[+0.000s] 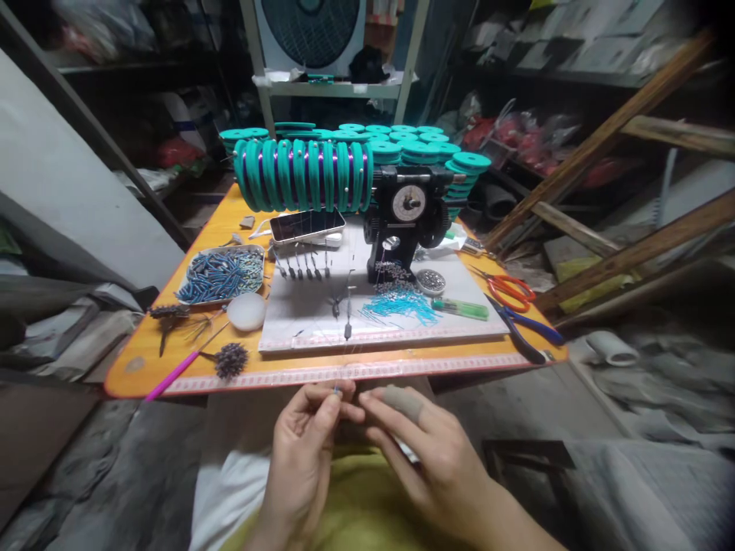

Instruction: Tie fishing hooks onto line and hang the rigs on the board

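My left hand (305, 438), at the table's front edge, is closed in a pinch on a small bluish piece (337, 391), too small to name surely. Close beside it on the right is my right hand (429, 448), with a grey wrap (403, 402) around one finger. Its fingertips are drawn together; what lies between them, if anything, is too small to see. Thin lines run from near my fingers up to the white board (321, 337). On the board a small dark weight (347, 330) hangs on a line, with a dark clustered piece (336, 308) beside it.
A black winding machine (396, 229) carries a row of teal spools (302, 177). A tray of blue-grey pieces (223, 275) stands left, near a pink-handled hook (172, 376). Cyan strips (399, 308), orange scissors (514, 292) and blue-handled pliers (531, 329) lie right.
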`<state>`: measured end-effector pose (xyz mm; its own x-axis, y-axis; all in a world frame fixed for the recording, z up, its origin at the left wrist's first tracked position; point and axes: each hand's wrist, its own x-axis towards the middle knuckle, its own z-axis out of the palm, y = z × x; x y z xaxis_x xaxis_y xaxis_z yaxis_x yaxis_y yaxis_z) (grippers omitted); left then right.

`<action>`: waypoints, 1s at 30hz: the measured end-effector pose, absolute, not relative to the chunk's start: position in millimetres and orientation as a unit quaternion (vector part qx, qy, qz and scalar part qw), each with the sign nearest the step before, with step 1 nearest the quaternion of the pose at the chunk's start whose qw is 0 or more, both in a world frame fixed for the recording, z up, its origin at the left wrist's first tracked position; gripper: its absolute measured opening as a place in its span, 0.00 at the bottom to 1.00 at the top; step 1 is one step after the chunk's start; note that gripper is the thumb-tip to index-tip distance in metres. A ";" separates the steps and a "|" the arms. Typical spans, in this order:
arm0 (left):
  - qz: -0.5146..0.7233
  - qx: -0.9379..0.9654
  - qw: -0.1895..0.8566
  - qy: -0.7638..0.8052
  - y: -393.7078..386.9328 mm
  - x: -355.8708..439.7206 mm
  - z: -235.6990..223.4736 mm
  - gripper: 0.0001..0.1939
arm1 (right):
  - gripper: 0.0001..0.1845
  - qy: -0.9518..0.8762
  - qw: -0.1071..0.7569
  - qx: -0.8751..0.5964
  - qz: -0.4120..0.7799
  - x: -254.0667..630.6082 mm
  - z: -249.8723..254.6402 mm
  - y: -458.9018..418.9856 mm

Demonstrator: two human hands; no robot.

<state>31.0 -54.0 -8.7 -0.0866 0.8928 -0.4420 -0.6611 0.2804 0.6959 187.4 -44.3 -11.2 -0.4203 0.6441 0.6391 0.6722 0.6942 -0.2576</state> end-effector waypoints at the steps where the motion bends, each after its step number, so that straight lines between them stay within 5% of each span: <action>1: 0.583 0.118 0.665 0.450 -56.7 29.8 -9.3 0.17 | 0.20 -0.836 0.384 -0.392 -0.016 191.8 -9.4 -43.8; 8: 0.499 0.067 0.769 0.394 -53.2 28.8 -4.8 0.14 | 0.15 -0.803 0.455 -0.382 -0.057 217.2 -1.1 -41.2; 18: 0.414 0.125 0.831 0.350 -31.3 30.5 2.8 0.16 | 0.20 -0.854 0.414 -0.304 -0.082 210.5 13.2 -7.0; 26: 0.390 0.458 0.580 0.549 -28.9 0.9 14.3 0.16 | 0.12 -0.887 0.388 -0.249 0.026 189.1 17.5 26.3; 30: 0.379 0.662 0.335 0.552 -28.3 -6.5 20.1 0.08 | 0.11 -0.918 0.324 -0.215 0.081 174.5 27.3 34.1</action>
